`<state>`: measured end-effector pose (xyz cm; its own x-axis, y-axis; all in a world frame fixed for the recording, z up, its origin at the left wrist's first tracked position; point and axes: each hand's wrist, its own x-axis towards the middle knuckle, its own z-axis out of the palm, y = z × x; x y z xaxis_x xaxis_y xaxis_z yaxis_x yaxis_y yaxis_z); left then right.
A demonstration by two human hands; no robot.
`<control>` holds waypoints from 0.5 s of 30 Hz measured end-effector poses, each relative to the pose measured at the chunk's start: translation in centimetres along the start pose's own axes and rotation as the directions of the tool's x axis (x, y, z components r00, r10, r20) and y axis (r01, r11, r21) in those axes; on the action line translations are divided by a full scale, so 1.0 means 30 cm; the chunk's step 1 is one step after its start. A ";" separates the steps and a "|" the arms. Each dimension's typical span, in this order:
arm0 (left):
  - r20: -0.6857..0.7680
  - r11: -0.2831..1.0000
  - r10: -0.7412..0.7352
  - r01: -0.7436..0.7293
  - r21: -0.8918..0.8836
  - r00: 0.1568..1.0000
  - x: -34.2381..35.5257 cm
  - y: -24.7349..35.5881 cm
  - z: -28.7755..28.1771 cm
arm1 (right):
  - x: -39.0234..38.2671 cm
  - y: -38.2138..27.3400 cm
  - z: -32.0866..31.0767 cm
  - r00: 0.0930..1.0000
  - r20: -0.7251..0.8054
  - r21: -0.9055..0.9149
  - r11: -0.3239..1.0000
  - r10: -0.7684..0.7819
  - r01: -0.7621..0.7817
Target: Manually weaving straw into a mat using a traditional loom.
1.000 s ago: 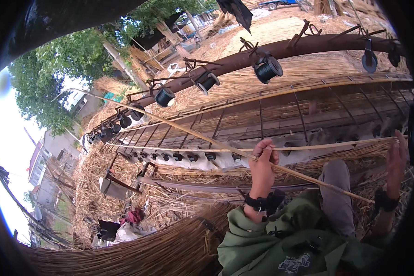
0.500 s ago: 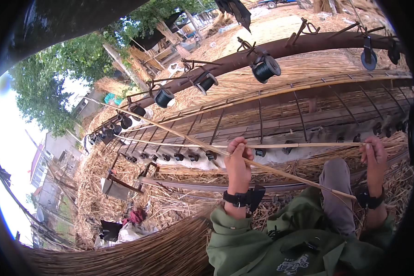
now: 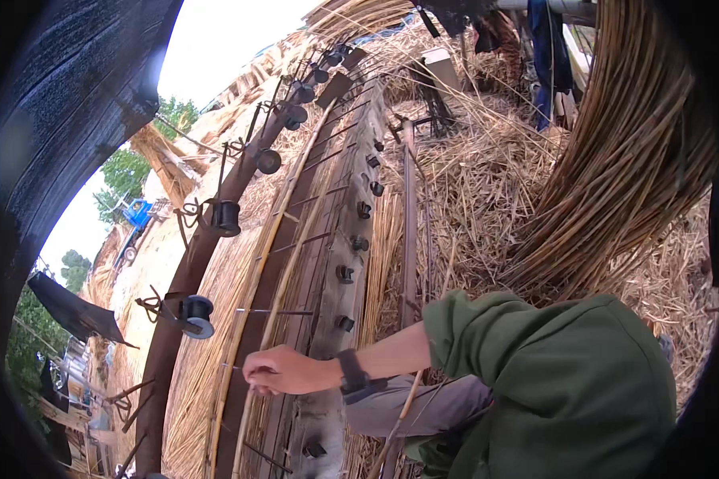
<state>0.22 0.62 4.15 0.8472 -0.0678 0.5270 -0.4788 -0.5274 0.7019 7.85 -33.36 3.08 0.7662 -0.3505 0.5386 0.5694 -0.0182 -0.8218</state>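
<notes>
My right hand, with a black wrist strap and a green sleeve, reaches over the long wooden and metal frame. Its fingers are curled closed on a thin pale reed stalk that lies lengthwise along the frame. Thin dark crossbars pass under the stalk. Below the forearm, a second reed stalk slants past my grey trouser leg. My left hand is out of the picture.
A rusty curved pipe carries wire spools on hooks beyond the frame. Small black spools line its near side. A big reed bundle stands right, above loose straw. A blue truck is far left.
The view has swung to the right along the frame. My left hand has gone out of sight. My right hand now reaches further over the frame, at the reed stalk.
</notes>
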 end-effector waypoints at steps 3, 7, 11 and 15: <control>-0.053 0.986 -0.071 0.062 -0.154 0.996 -0.014 -0.072 -0.016 | 0.193 0.066 -0.011 0.992 -0.087 -0.083 0.992 0.090 -0.097; -0.108 0.984 0.173 -0.167 0.069 0.979 -0.067 -0.210 -0.022 | 0.050 0.123 0.067 0.994 0.100 -0.294 0.956 0.040 -0.009; -0.140 0.991 0.128 -0.121 0.058 0.982 -0.100 -0.263 0.020 | -0.329 0.077 0.139 0.847 0.498 -0.359 0.844 -0.187 0.398; -0.115 0.991 0.106 -0.115 -0.074 0.988 -0.091 -0.221 0.084 | -0.607 0.014 0.164 0.721 0.689 -0.401 0.786 -0.080 0.470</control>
<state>1.65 2.17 -3.15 0.7592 -0.0257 0.6503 -0.5890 -0.4521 0.6698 -4.40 -22.38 -6.17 0.7117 0.3936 0.5819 0.6887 -0.5542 -0.4674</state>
